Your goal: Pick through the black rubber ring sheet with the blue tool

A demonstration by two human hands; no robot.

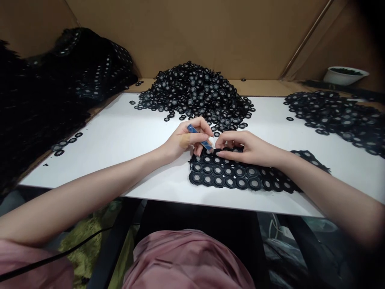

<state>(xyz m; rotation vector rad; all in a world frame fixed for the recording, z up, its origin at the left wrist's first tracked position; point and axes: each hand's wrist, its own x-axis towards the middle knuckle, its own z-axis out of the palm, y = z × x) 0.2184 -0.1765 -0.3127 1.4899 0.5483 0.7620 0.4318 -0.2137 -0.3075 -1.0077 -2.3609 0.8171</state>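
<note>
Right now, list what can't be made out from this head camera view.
In the head view:
The blue object: the left hand wraps it, so what it is cannot be told.
The black sheet of rings: the right hand covers its far part.
The white bowl: its dark contents are too small to identify.
The heap of black rings: the right edge cuts it off.

Dusty-pink satin-sheen garment (186,261): soft creases across the lap, same fabric at lower left. Left hand (176,145): one tan adhesive plaster (184,139).
</note>
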